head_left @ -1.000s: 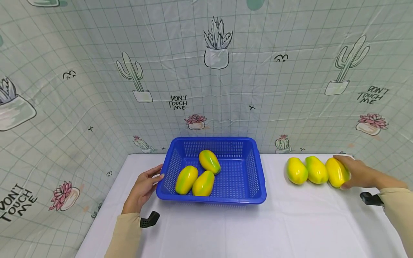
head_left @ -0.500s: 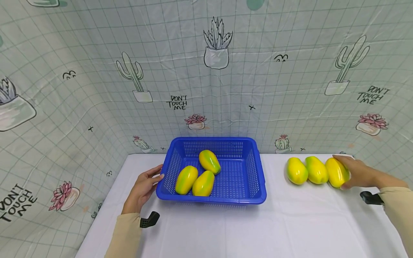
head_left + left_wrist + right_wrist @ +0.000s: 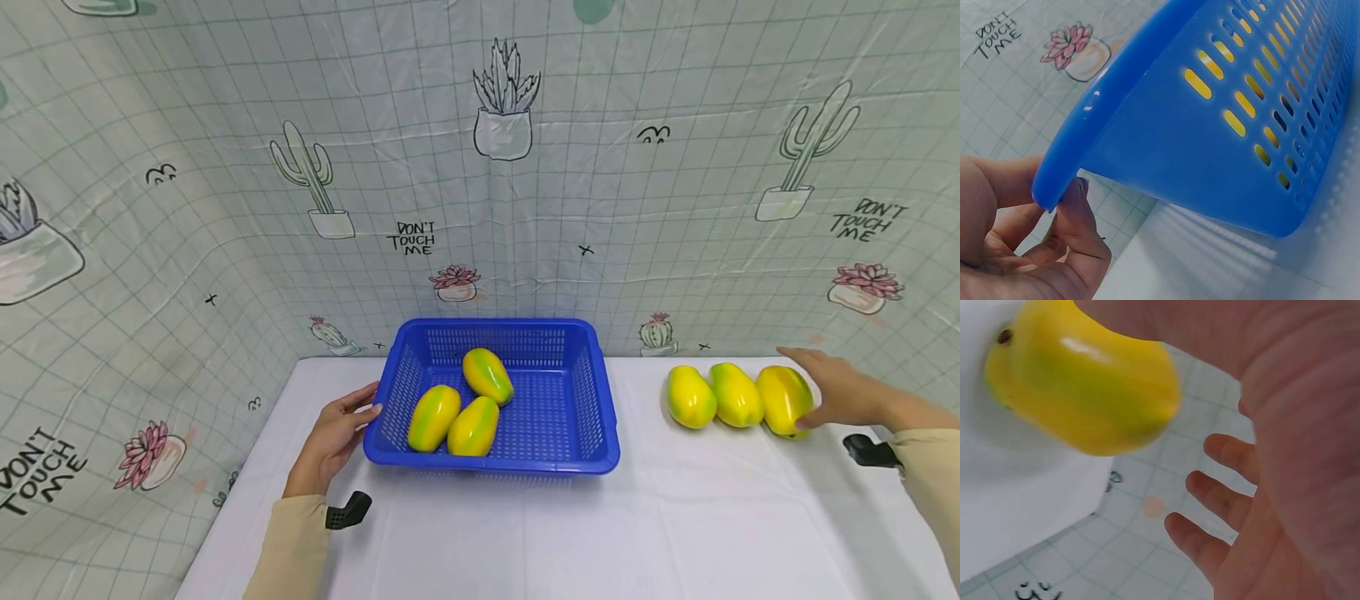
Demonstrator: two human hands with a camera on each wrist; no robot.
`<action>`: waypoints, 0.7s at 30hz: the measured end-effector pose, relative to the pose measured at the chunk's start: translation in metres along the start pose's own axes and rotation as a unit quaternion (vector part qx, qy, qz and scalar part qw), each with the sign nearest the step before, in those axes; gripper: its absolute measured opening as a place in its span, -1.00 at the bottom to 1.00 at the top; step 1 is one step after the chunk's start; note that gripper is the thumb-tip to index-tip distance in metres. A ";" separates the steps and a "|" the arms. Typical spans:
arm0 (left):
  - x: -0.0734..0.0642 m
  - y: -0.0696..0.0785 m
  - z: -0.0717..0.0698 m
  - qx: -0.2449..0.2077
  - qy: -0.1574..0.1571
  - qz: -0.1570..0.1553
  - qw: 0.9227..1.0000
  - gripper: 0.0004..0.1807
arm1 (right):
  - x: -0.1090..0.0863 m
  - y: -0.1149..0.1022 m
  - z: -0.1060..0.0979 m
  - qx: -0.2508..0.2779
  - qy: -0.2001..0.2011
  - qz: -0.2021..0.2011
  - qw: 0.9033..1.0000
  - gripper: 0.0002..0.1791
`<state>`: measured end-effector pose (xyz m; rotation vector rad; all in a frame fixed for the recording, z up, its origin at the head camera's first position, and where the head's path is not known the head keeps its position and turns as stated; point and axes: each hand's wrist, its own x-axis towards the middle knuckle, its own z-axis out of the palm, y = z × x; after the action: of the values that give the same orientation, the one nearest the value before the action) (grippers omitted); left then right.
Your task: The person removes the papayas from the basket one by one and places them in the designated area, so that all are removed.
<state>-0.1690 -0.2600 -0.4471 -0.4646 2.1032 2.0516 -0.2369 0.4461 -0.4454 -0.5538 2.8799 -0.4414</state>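
Observation:
At the left, my left hand (image 3: 336,433) pinches the rim of a blue plastic basket (image 3: 1166,150) between thumb and fingers. Three glossy yellow-green papayas lie inside: one at the left (image 3: 434,418), one in front (image 3: 473,427) and one behind (image 3: 487,377). On the right of the table, three more stand side by side: a left papaya (image 3: 691,397), a middle papaya (image 3: 737,395) and a right papaya (image 3: 1094,381). Around the right one my right hand (image 3: 843,390) is spread, its thumb overlapping the fruit in the head view. Its fingers (image 3: 1210,494) are apart from the fruit in the right wrist view.
A white cloth covers the table (image 3: 525,533). Behind and left hangs a grid-patterned curtain (image 3: 540,208) with cactus drawings, close to the basket's back edge. A black wrist mount (image 3: 348,511) sits on the left forearm, another mount (image 3: 870,450) on the right.
My right hand has loosened from the rightmost papaya and moved slightly right, its fingers lifting off. That papaya is turned slightly, showing more green on top. The left hand and basket stay put.

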 end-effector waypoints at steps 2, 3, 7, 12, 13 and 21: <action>0.000 0.001 0.000 -0.001 0.000 0.000 1.000 -0.40 | 0.001 -0.007 -0.006 -0.010 0.004 -0.003 1.000 0.29; 0.000 0.001 0.000 -0.001 0.000 -0.001 1.000 -0.40 | 0.002 -0.010 -0.009 -0.016 0.006 -0.003 1.000 0.29; 0.000 0.002 0.000 -0.001 0.001 -0.003 1.000 -0.39 | 0.006 -0.029 -0.020 -0.032 0.016 -0.006 0.999 0.27; 0.000 0.002 -0.001 0.000 -0.002 -0.002 1.000 -0.39 | 0.012 -0.055 -0.030 -0.057 0.031 -0.029 0.997 0.22; 0.000 0.002 0.000 0.000 -0.002 -0.001 1.000 -0.39 | 0.014 -0.061 -0.031 -0.064 0.038 -0.039 0.996 0.21; 0.001 0.000 -0.001 0.001 -0.005 0.002 1.000 -0.39 | 0.027 -0.102 -0.037 -0.095 0.080 -0.106 0.987 0.15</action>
<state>-0.1695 -0.2608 -0.4470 -0.4489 2.1036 2.0492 -0.2355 0.3547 -0.3815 -0.9017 3.0494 -0.2497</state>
